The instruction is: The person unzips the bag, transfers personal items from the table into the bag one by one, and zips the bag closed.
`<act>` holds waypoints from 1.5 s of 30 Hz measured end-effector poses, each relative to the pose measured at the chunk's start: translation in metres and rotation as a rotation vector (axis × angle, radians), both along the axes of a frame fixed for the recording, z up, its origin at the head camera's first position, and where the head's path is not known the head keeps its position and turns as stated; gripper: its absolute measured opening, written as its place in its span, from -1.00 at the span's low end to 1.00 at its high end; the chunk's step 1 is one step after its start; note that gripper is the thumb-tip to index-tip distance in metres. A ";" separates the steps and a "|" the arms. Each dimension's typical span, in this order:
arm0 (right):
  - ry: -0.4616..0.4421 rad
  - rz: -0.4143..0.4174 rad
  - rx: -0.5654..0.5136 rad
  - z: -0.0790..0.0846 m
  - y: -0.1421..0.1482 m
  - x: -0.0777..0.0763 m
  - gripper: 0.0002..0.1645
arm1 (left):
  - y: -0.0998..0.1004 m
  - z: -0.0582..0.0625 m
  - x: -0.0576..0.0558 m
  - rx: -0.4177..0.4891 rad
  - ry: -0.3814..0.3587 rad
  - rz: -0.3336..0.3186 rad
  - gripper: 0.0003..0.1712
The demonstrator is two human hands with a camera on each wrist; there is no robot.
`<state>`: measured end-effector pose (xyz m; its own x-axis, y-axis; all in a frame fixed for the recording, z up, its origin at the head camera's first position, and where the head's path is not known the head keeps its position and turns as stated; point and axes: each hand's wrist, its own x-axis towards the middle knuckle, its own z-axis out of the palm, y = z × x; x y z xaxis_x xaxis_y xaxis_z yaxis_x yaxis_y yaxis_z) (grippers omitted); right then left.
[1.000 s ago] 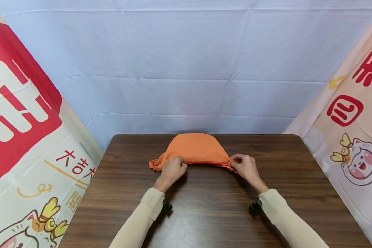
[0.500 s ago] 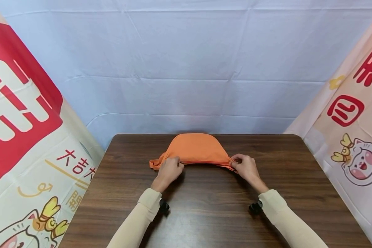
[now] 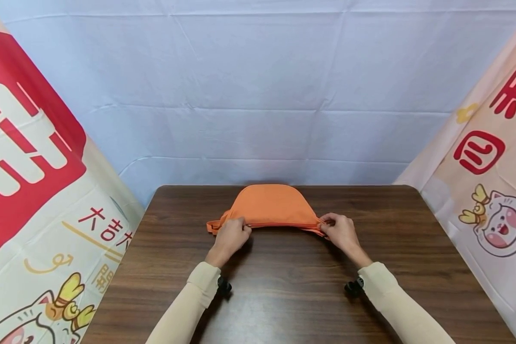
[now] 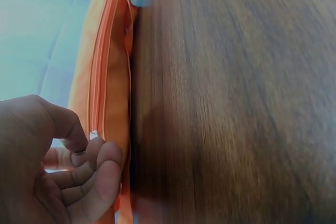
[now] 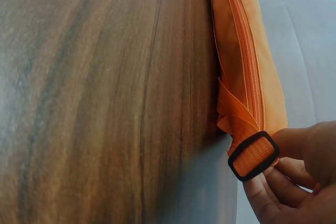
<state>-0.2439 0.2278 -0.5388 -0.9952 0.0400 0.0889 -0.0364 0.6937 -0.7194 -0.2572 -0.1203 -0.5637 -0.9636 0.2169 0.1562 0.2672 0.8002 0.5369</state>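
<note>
An orange waist bag lies near the far edge of the table, its zipper facing me. My left hand pinches the pull at the bag's left part; the silver zip slider shows just beyond the fingertips in the left wrist view. From there to the right end, the zipper teeth run together. My right hand holds the bag's right end between thumb and fingers. Right by those fingers, in the right wrist view, is a black strap buckle with orange webbing through it.
The dark wooden table stretches from the bag toward me. A pale cloth backdrop hangs behind it. Printed banners flank the table, one at the left and one at the right. A strap loop sticks out left of the bag.
My left hand has slid left along the bag's zipper, baring more of the bag's front edge behind it. The right hand and the bag have stayed in place.
</note>
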 end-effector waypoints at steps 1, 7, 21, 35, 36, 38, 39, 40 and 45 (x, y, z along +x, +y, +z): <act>0.001 0.002 -0.002 0.000 0.000 0.000 -0.84 | -0.001 0.000 0.000 -0.004 0.000 0.002 -0.62; 0.000 0.012 -0.005 0.000 0.001 0.001 -0.84 | -0.003 0.007 0.005 -0.036 -0.017 0.013 -0.63; -0.012 0.000 -0.014 0.001 -0.001 0.001 -0.84 | -0.014 0.008 0.008 -0.064 0.006 0.049 -0.63; -0.009 0.012 -0.012 -0.001 0.001 0.000 -0.83 | -0.025 0.004 0.012 -0.071 0.008 0.069 -0.62; -0.008 0.012 -0.010 -0.001 0.001 0.000 -0.84 | -0.025 0.004 0.012 -0.073 0.008 0.071 -0.63; -0.009 0.013 -0.008 -0.002 0.001 0.000 -0.84 | -0.026 0.003 0.012 -0.079 0.010 0.077 -0.64; -0.007 0.014 -0.008 -0.002 0.001 0.000 -0.84 | -0.026 0.003 0.012 -0.080 0.011 0.079 -0.64; -0.006 0.013 -0.008 -0.002 0.001 0.000 -0.84 | -0.026 0.003 0.012 -0.080 0.012 0.080 -0.65; -0.003 0.013 -0.004 -0.002 0.001 -0.001 -0.84 | -0.027 0.003 0.012 -0.083 0.019 0.089 -0.66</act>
